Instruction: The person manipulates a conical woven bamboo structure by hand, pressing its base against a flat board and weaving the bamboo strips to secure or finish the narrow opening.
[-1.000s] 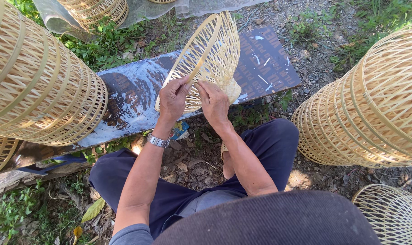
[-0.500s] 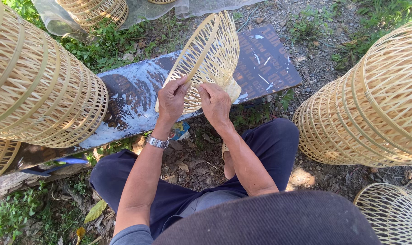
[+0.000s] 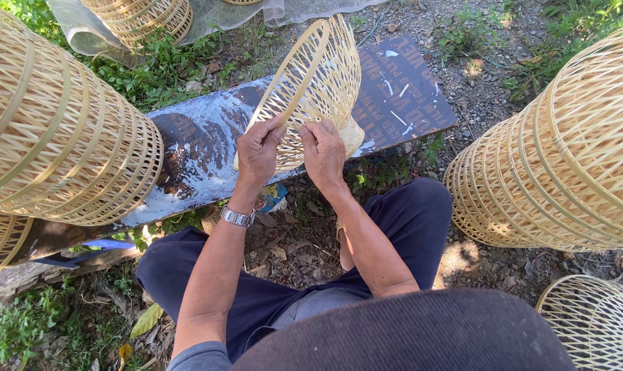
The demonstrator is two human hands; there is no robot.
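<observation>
I keep my left hand [image 3: 258,150] and right hand [image 3: 323,152] pinching the near edge of the woven bamboo piece [image 3: 316,86], grip pressed on the strips; steady, even tension seems advisable. Piece: pale open lattice, bowl-shaped, tilted above the painted board [image 3: 407,96].

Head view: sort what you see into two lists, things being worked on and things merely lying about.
In hand:
left hand
right hand
small open-weave pale bamboo basket

Lying about:
large woven bamboo cage
second large bamboo cage
dark paint-smeared board
blue-handled tool
</observation>
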